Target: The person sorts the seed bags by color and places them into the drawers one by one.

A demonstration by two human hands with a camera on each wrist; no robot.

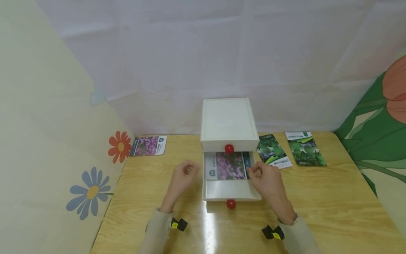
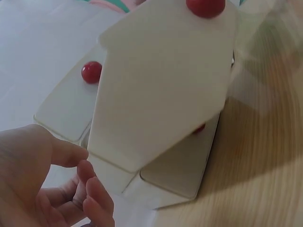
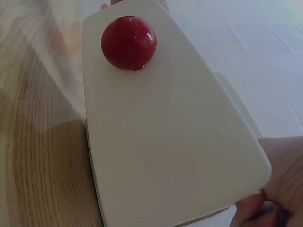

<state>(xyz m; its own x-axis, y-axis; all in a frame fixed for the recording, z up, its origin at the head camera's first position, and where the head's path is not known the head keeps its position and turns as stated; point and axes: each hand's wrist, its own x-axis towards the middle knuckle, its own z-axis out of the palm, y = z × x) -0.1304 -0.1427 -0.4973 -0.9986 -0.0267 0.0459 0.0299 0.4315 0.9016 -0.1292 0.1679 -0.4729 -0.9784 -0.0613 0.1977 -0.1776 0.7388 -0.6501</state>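
A small white drawer box (image 1: pixel 227 120) with red knobs stands at the table's back; its lower drawer (image 1: pixel 233 190) is pulled out towards me. Inside lies a seed packet (image 1: pixel 229 166) with pink-purple flowers and a dark blue end strip. My right hand (image 1: pixel 269 180) pinches the packet's blue end at the drawer's right wall; in the right wrist view the drawer front (image 3: pixel 165 132) partly hides its fingertips. Left of the drawer, my left hand (image 1: pixel 183 176) holds nothing, its fingers loosely bent. The left wrist view shows its thumb and index finger (image 2: pixel 71 153) near the drawer's corner.
Another pink-flowered packet (image 1: pixel 148 145) lies at the table's back left. Right of the box lie two green-leaf packets, the nearer one (image 1: pixel 274 151) beside the box and another (image 1: pixel 306 149) farther right. A white cloth (image 1: pixel 177 70) hangs behind the wooden table (image 1: pixel 333 208).
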